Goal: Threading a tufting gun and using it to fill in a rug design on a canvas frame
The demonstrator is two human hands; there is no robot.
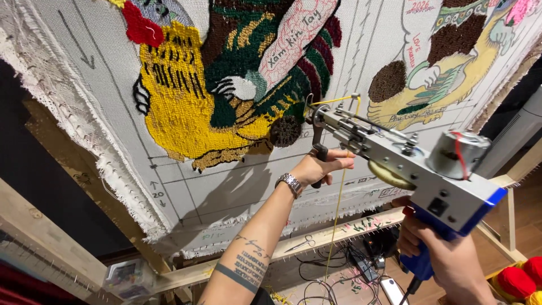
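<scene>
A tufting gun [395, 164] is held against a stretched backing cloth [237, 186] on a wooden frame [68, 248]. The left hand [322, 166] is wrapped around the black front handle, fingers closed on it. The right hand [446, 254] is clamped on the blue rear grip at 4 o'clock. The needle tip rests at the lower edge of the tufted yellow and green figure [226, 96], at 12 o'clock from the left hand. The step in hand is judged to be pile filling along that edge. Steady pressure into the cloth and a free feed of the yellow yarn [339, 209] are called for next. Handwritten marks and arrows are drawn on the bare cloth at 9 o'clock. A clear plastic box [127, 277] lies at 7 o'clock; red yarn balls [516, 279] sit at 4 o'clock.
</scene>
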